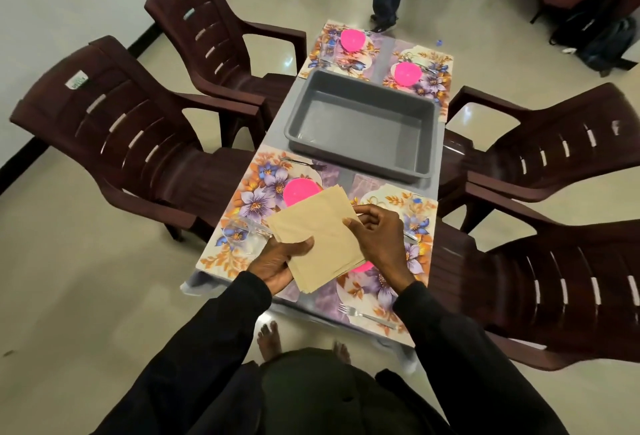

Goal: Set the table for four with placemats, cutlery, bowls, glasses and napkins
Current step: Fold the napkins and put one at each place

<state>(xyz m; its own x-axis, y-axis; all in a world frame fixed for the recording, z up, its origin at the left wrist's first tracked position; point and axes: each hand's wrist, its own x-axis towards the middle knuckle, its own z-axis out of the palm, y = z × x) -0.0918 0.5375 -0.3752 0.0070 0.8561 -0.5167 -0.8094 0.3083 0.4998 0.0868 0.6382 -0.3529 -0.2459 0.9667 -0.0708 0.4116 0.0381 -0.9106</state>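
Soft, even indoor light, pale glare on the floor (291, 60), wide-angle bowing toward edges, mild blur.

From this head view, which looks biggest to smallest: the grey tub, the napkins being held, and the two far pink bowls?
1. grey tub
2. napkin stack, though nearness to the camera enlarges it
3. far left pink bowl and far right pink bowl: they look alike, so unranked

Someone's at the end of the desk (341, 180), left grip (277, 266) holding a stack of tan napkins (318, 237) from under, right grip (377, 237) pinching its far edge. Four floral mats (242, 192) down, each with a pink bowl (406, 73). Grey tub (374, 86) mid-desk, forks (304, 163) on the near mats.
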